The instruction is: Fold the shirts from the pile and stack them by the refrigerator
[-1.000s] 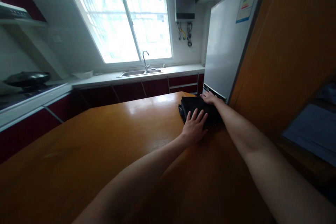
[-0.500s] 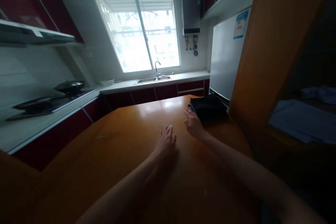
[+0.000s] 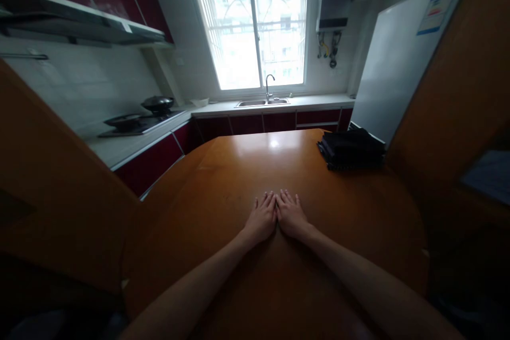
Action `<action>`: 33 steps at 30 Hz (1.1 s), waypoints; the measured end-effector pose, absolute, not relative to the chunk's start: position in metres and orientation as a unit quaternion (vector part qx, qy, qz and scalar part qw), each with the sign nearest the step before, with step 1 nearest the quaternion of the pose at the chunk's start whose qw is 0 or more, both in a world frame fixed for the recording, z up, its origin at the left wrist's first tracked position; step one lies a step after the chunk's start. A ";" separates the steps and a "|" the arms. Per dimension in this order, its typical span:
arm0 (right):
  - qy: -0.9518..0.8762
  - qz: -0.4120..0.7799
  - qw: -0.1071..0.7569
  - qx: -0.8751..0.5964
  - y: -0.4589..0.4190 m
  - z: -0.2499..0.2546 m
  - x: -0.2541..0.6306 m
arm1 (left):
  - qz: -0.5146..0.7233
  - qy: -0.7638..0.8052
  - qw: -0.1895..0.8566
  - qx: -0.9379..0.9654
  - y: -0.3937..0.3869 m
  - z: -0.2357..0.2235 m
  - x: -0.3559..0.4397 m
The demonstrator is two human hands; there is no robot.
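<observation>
Both hands are off the black stack (image 3: 353,147) they were on a second ago: left hand (image 3: 262,220) and right hand (image 3: 290,215) now sit side by side mid-table. So, count: two hands, one stack, one wooden table (image 3: 223,180). Fingers are loose, nearly straight, a bit spread, palms down on the wood, gripping nothing. Stack's over at the table's far right, near the fridge (image 3: 402,58), looking folded, layered, kinda uneven, with a bumpy lower edge.
</observation>
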State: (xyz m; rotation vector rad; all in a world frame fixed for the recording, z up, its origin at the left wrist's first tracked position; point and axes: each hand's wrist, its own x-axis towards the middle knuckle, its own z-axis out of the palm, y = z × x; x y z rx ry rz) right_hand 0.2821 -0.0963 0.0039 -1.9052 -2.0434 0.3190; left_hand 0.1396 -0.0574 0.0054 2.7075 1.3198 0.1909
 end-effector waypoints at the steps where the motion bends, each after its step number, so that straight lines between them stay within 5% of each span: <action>1: -0.722 0.113 0.161 -0.663 -0.097 0.003 0.282 | 0.067 0.428 0.059 0.899 -0.058 0.004 0.140; 33: -0.749 0.135 0.190 -0.620 -0.101 0.005 0.305 | 0.096 0.388 0.084 0.913 -0.054 0.009 0.131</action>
